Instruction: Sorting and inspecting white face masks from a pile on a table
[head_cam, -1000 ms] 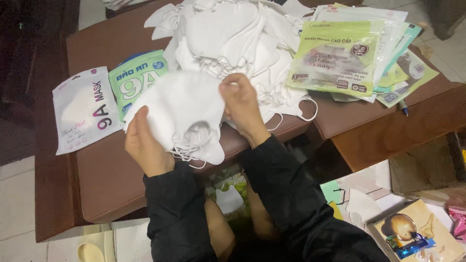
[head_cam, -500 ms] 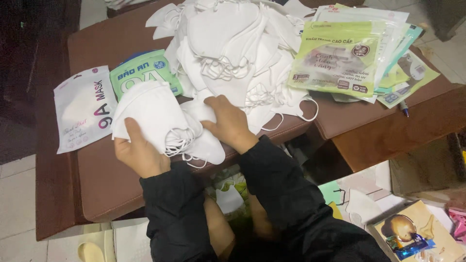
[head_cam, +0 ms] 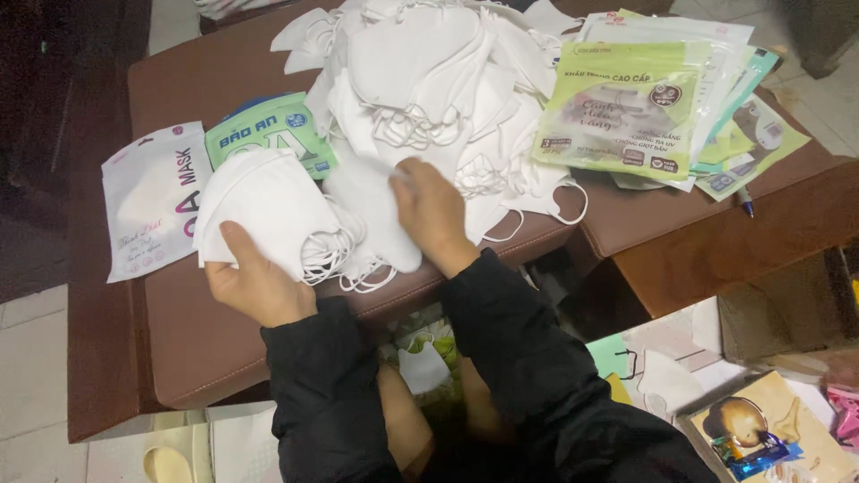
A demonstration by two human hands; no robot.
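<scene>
Left hand (head_cam: pixel 255 282), grip clamped on a stack of white folded masks (head_cam: pixel 268 215): soft, matte fabric, curved edges, thin ear loops dangling at the right side. The stack sits over the near left part of the tabletop (head_cam: pixel 188 340), brown, smooth, leather-like, with a seam.

Right hand (head_cam: pixel 434 215), fingers together, pressing flat on a single white mask (head_cam: pixel 376 224) beside the stack.

Behind: loose heap of white masks (head_cam: pixel 429 80). Left: white pouch (head_cam: pixel 148 201), green pouch (head_cam: pixel 277 130). Right: glossy green packets (head_cam: pixel 626 107). Pale tiled floor (head_cam: pixel 36 376) below.
</scene>
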